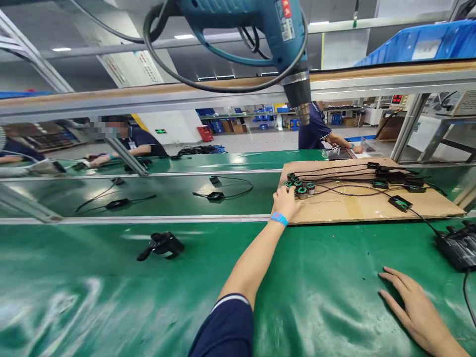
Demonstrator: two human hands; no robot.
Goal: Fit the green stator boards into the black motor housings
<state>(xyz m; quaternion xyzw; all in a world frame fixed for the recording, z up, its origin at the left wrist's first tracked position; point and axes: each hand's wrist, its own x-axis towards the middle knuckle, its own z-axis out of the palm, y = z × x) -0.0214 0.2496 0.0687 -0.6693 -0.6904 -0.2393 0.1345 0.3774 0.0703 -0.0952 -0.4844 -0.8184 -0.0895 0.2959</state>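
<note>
My left hand [284, 201], with a blue wristband, reaches far forward onto the near left corner of a cardboard sheet [357, 208]. Its fingertips are at a cluster of small round coil parts with green and copper rings [302, 189]; the fingers are hidden behind the back of the hand. Black wired modules [399, 202] and cables lie spread over the cardboard to the right. My right hand [412, 307] lies flat, fingers apart, on the green mat [111, 297] at the lower right, holding nothing.
A blue heat gun [260, 29] hangs overhead, its nozzle pointing down. A black bundled part [163, 244] lies on the mat at left. Black wired units [215, 195] ride the green belt. A black box [459, 245] sits at right. Two co-workers [316, 129] work across the line.
</note>
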